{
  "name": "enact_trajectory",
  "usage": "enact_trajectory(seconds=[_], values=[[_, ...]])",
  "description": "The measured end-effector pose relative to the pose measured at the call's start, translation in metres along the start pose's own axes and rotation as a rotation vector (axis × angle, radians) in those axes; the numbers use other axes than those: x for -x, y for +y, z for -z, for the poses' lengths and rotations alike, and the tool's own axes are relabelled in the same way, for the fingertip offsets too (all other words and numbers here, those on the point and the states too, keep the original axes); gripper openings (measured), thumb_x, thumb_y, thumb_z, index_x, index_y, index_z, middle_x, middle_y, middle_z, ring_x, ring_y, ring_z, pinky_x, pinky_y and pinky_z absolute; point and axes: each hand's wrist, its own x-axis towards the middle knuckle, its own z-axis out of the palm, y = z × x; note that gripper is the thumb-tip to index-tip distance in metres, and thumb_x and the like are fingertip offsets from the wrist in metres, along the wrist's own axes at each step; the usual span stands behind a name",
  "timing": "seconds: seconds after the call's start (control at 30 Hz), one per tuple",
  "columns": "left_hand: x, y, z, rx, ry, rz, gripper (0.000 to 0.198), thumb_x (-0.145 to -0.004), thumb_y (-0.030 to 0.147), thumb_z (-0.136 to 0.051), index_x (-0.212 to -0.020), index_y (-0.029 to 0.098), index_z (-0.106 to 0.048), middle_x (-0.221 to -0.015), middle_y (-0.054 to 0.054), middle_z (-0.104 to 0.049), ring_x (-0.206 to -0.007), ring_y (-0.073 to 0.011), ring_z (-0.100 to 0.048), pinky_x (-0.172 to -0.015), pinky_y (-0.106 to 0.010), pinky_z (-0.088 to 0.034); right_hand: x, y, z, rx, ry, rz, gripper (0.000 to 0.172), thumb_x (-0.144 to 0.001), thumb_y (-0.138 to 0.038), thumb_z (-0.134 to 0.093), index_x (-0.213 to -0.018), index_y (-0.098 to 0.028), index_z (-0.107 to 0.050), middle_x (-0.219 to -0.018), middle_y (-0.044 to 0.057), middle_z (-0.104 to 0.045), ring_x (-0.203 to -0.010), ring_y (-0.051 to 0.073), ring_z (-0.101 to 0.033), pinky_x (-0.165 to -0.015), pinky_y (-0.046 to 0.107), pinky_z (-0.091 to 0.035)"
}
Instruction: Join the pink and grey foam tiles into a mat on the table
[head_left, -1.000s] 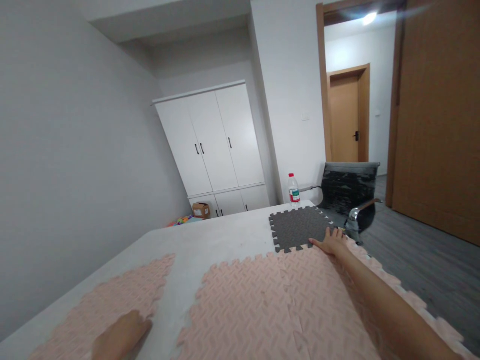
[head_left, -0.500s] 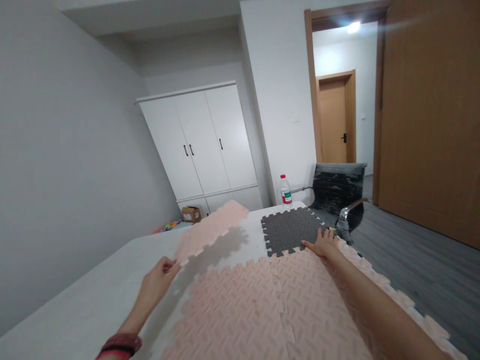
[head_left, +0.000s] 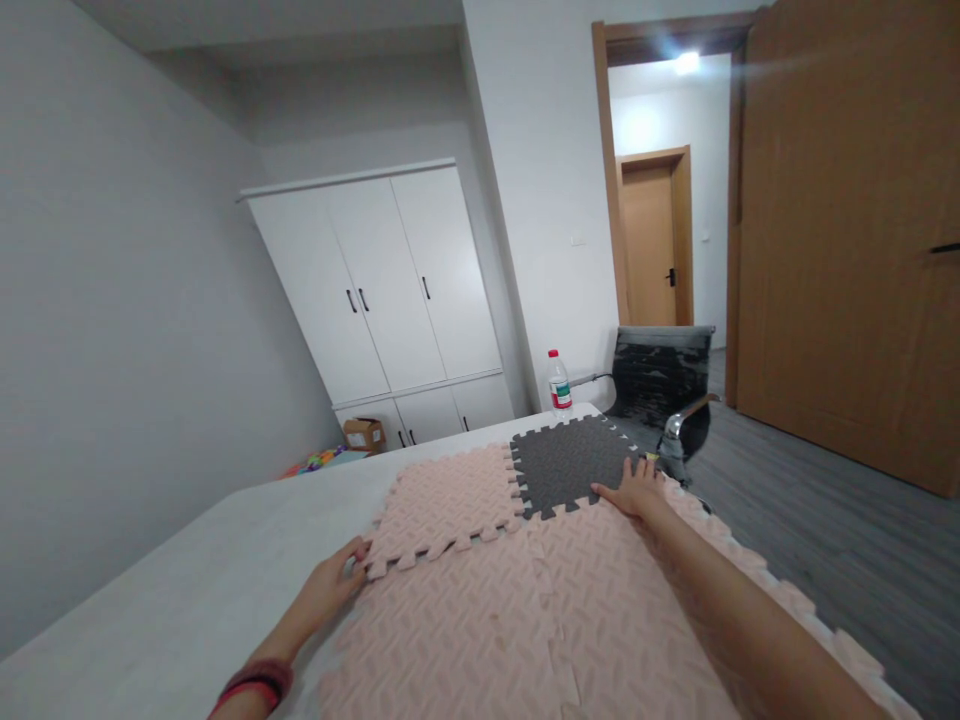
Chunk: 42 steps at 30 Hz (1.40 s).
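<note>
Our left hand (head_left: 334,585): fingers clamped on the near left corner of the loose pink tile (head_left: 450,495)
Our right hand (head_left: 639,492): fingers spread apart, palm down where the dark grey tile (head_left: 570,460) meets the pink mat (head_left: 450,630)
Loose pink tile: we see it on the far side of the mat, its right edge against the grey tile's left edge, dark slits showing along its near edge; we cannot tell whether the tabs are locked
Bench (head_left: 187,590): white, under all the tiles
Bottle (head_left: 560,388): red-capped, upright beyond the grey tile
Black chair (head_left: 660,375): at the bench's far right
Cabinet (head_left: 382,290): white, behind the bench, with a cardboard box (head_left: 364,435) before it
</note>
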Motion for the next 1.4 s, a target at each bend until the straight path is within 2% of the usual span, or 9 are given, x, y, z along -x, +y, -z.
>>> enact_trajectory(seconds=[0.13, 0.23, 0.37, 0.47, 0.63, 0.83, 1.03, 1.2, 1.4], values=[[-0.005, -0.014, -0.011, -0.047, 0.110, -0.009, 0.026, -0.077, 0.043, -0.046, -0.088, 0.022, -0.055, -0.110, -0.008, -0.065, -0.108, -0.0249, -0.058, -0.092, -0.033, -0.045, 0.000, 0.000, 0.003, 0.006, -0.024, -0.001, 0.117, -0.063, -0.088, -0.025, -0.145, -0.005, -0.015, -0.148, 0.025, -0.013, -0.136, 0.040, -0.003, -0.105, 0.051, -0.003], [-0.004, -0.018, -0.012, -0.068, 0.181, -0.042, 0.028, -0.075, 0.043, -0.050, -0.089, 0.021, -0.058, -0.119, -0.010, -0.061, -0.126, -0.0282, -0.043, -0.102, -0.038, -0.039, 0.001, -0.001, 0.005, 0.008, -0.040, 0.001, 0.117, -0.064, -0.088, -0.025, -0.145, -0.005, -0.014, -0.148, 0.026, -0.012, -0.136, 0.039, -0.003, -0.105, 0.050, -0.003], [0.004, -0.010, -0.007, -0.152, 0.256, -0.130, 0.019, -0.078, 0.037, -0.047, -0.088, 0.022, -0.055, -0.115, -0.010, -0.062, -0.136, -0.0256, -0.027, -0.108, -0.041, -0.031, 0.001, -0.001, 0.006, -0.003, -0.041, -0.005, 0.118, -0.063, -0.089, -0.026, -0.145, -0.004, -0.013, -0.149, 0.025, -0.011, -0.136, 0.039, -0.002, -0.106, 0.050, -0.002], [0.006, -0.002, -0.006, -0.211, 0.216, -0.106, 0.020, -0.083, 0.035, -0.041, -0.089, 0.021, -0.054, -0.124, -0.012, -0.056, -0.138, -0.0232, -0.022, -0.111, -0.038, -0.026, 0.002, 0.000, 0.007, -0.007, -0.053, -0.005, 0.119, -0.062, -0.089, -0.026, -0.145, -0.005, -0.013, -0.149, 0.025, -0.010, -0.136, 0.039, -0.001, -0.106, 0.050, -0.001], [-0.008, 0.006, -0.019, -0.182, 0.087, -0.013, 0.040, -0.082, 0.039, -0.037, -0.110, 0.015, -0.052, -0.129, -0.016, -0.052, -0.127, -0.0266, -0.042, -0.108, -0.037, -0.029, 0.002, -0.001, 0.008, -0.003, -0.051, -0.010, 0.119, -0.062, -0.089, -0.026, -0.145, -0.005, -0.014, -0.149, 0.025, -0.011, -0.136, 0.039, -0.002, -0.106, 0.050, -0.002], [-0.016, 0.018, -0.016, -0.135, -0.039, 0.020, 0.024, -0.079, 0.035, -0.041, -0.091, 0.024, -0.058, -0.100, -0.003, -0.068, -0.095, -0.0226, -0.061, -0.085, -0.031, -0.045, 0.004, -0.001, 0.008, -0.001, -0.020, 0.003, 0.117, -0.064, -0.088, -0.026, -0.145, -0.004, -0.014, -0.149, 0.025, -0.012, -0.137, 0.038, -0.003, -0.106, 0.050, -0.002], [-0.016, 0.016, -0.006, -0.151, -0.144, 0.098, 0.035, -0.085, 0.046, -0.034, -0.091, 0.023, -0.059, -0.093, -0.004, -0.068, -0.088, -0.0214, -0.062, -0.078, -0.029, -0.042, 0.005, 0.000, 0.008, -0.008, -0.022, 0.002, 0.118, -0.063, -0.089, -0.025, -0.145, -0.004, -0.015, -0.148, 0.025, -0.011, -0.137, 0.038, -0.002, -0.106, 0.050, -0.003], [-0.018, 0.021, -0.012, -0.199, -0.150, 0.088, 0.049, -0.076, 0.059, -0.049, -0.102, 0.019, -0.058, -0.105, -0.009, -0.062, -0.098, -0.0250, -0.057, -0.083, -0.031, -0.040, 0.003, 0.000, 0.008, -0.008, -0.040, 0.002, 0.119, -0.063, -0.089, -0.025, -0.145, -0.004, -0.014, -0.149, 0.025, -0.010, -0.137, 0.039, 0.000, -0.106, 0.050, -0.002], [-0.024, 0.025, -0.017, -0.221, -0.157, 0.109, 0.045, -0.077, 0.058, -0.045, -0.099, 0.020, -0.057, -0.100, -0.009, -0.059, -0.092, -0.0248, -0.057, -0.078, -0.032, -0.042, 0.003, 0.000, 0.007, -0.013, -0.044, 0.004, 0.119, -0.063, -0.090, -0.024, -0.145, -0.004, -0.012, -0.149, 0.025, -0.009, -0.136, 0.039, 0.001, -0.106, 0.051, -0.001]])
